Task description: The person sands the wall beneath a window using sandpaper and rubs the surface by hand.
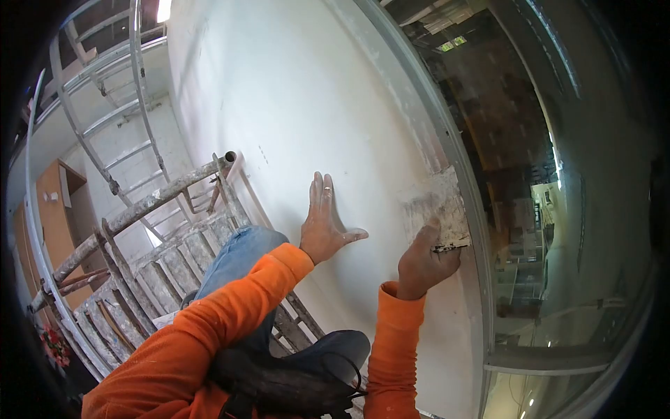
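My left hand [324, 222] rests flat against the white wall [293, 119], thumb spread from the fingers and nothing in it. To its right, my right hand [424, 262] grips a wide putty knife [443, 199] by its near edge. The blade is broad, grey and stained with dried filler. It lies against the wall beside the grey metal window frame [466, 174], with its far edge on a patch of rough greyish plaster. My right fingers partly hide how the knife is held.
I am up on a scaffold with a slatted, splattered platform [164, 283] and a pipe guardrail [139, 209] on the left. An aluminium ladder [139, 105] stands beyond it. Glass panes [558, 230] fill the right side. A wooden cabinet [52, 202] is at far left.
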`<state>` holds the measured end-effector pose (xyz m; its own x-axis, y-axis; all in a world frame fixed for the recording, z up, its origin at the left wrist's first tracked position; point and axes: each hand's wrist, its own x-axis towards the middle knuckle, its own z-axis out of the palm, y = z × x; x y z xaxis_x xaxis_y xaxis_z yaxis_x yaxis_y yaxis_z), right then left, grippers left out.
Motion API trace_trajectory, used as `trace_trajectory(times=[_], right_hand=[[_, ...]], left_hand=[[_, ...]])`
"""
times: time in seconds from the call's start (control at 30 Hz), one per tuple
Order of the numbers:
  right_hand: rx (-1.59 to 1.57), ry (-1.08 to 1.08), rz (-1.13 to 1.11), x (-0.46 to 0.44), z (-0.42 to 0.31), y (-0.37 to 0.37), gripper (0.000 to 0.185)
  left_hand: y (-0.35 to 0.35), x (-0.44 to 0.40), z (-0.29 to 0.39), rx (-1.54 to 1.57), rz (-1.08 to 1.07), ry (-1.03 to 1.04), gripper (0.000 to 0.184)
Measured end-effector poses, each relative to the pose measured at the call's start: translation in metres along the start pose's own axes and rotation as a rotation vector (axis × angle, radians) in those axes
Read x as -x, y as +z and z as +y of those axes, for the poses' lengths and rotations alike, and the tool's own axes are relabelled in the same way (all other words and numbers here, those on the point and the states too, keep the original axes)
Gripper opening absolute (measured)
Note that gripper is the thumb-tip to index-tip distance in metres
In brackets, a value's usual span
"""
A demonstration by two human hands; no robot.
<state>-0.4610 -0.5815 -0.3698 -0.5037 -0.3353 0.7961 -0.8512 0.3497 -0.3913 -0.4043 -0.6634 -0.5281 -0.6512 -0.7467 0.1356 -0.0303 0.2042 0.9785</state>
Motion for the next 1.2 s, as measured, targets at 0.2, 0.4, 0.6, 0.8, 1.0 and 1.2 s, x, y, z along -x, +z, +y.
trace_trajectory(times=[0.2, 0.4, 0.6, 0.8, 1.0, 1.2], right_hand=[[-0.076, 0.029, -0.042, -0.002, -0.016, 0.002, 0.021], [0.007, 0.176, -0.062, 0.002, -0.004, 0.000, 0.023], [0.020, 0.108, -0.031, 0.003, -0.003, -0.001, 0.021], [-0.093, 0.114, -0.046, 0.002, -0.009, 0.005, 0.022], [-0.119, 0.299, -0.038, 0.006, -0.002, 0.002, 0.022], [0.052, -0.003, -0.041, 0.007, 0.005, 0.000, 0.020]], left_hand=[[0.003, 0.000, -0.003, -0.008, 0.047, 0.027, 0.138], [0.003, 0.000, -0.002, -0.005, 0.029, 0.016, 0.138], [0.001, -0.001, -0.002, 0.005, 0.015, 0.000, 0.138], [0.007, 0.000, -0.011, -0.027, 0.065, 0.076, 0.137], [0.004, -0.001, -0.004, 0.005, 0.033, 0.028, 0.137], [0.002, 0.000, -0.002, -0.026, 0.034, 0.025, 0.137]])
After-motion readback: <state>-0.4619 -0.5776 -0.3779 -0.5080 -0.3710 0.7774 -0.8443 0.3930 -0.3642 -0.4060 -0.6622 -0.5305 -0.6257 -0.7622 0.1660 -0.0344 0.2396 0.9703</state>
